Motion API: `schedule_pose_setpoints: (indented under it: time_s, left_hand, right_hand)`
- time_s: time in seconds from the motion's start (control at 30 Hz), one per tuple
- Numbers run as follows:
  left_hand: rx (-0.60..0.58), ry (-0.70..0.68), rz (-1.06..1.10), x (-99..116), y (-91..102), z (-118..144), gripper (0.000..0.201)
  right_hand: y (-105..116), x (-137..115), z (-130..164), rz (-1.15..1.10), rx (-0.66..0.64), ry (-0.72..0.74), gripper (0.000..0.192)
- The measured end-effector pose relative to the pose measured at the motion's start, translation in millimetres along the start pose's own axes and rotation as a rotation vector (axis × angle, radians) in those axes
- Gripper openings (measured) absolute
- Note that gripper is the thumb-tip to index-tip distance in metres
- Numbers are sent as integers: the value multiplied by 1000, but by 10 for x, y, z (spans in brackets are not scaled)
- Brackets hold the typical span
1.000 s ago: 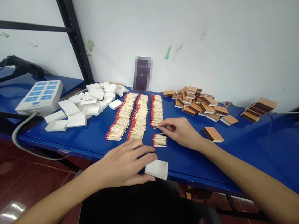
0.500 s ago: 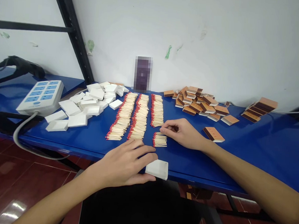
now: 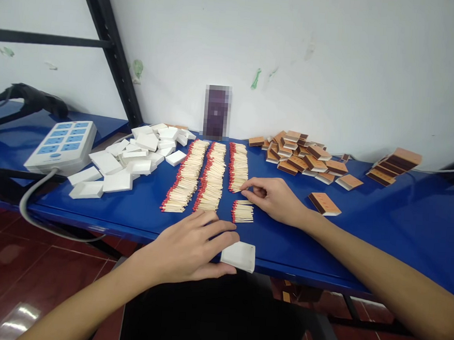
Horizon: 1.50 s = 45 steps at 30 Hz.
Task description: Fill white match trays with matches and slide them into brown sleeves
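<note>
Three long rows of red-tipped matches (image 3: 211, 176) lie on the blue table (image 3: 402, 223). A small separate bunch of matches (image 3: 242, 212) sits just in front of the right row. My right hand (image 3: 275, 198) rests beside that row's near end, thumb and forefinger pinching at the nearest matches. My left hand (image 3: 190, 248) lies flat at the table's front edge, fingers spread, fingertips touching a white inner matchbox tray (image 3: 238, 256).
A heap of white trays (image 3: 134, 156) lies at the left, next to a white power strip (image 3: 62, 146) with a grey cable. Brown matchbox sleeves (image 3: 301, 157) are piled at the back right, a small stack (image 3: 393, 165) farther right, one sleeve (image 3: 324, 203) near my right wrist.
My right hand drew back slightly toward the small bunch, then returned to the near end of the right row. My left hand has stayed in place.
</note>
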<state>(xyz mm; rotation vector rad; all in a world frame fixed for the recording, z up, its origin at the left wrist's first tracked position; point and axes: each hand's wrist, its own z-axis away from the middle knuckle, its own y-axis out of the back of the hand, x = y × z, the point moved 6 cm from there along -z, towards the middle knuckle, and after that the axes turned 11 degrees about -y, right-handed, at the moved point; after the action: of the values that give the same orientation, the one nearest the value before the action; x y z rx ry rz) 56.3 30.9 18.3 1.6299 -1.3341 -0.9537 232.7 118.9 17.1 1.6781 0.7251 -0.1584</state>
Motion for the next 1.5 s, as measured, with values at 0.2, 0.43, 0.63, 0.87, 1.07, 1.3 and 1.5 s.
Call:
schedule_pose_setpoints:
  time_s: [0.2,0.43,0.63,0.87,1.07,1.3,1.5]
  left_hand:
    - [8,-5,0,1,18,-15,37]
    - [12,-8,-1,2,16,-8,38]
    - [16,-6,-5,4,24,-11,38]
    - [5,0,6,2,19,-14,37]
    - [-12,3,8,-4,6,-8,38]
    - [-5,0,5,0,10,-6,37]
    - [-6,-2,6,-3,7,-6,38]
  right_hand:
    - [1,-2,2,13,0,11,19]
    - [5,-9,9,-5,-4,12,18]
    - [6,-5,10,-11,-3,10,17]
    - [12,-26,21,-19,-29,5,17]
    - [-4,-9,22,-30,-56,5,15]
    - [-7,-9,35,-41,-55,2,14]
    - [-15,-29,37,-51,-80,5,12]
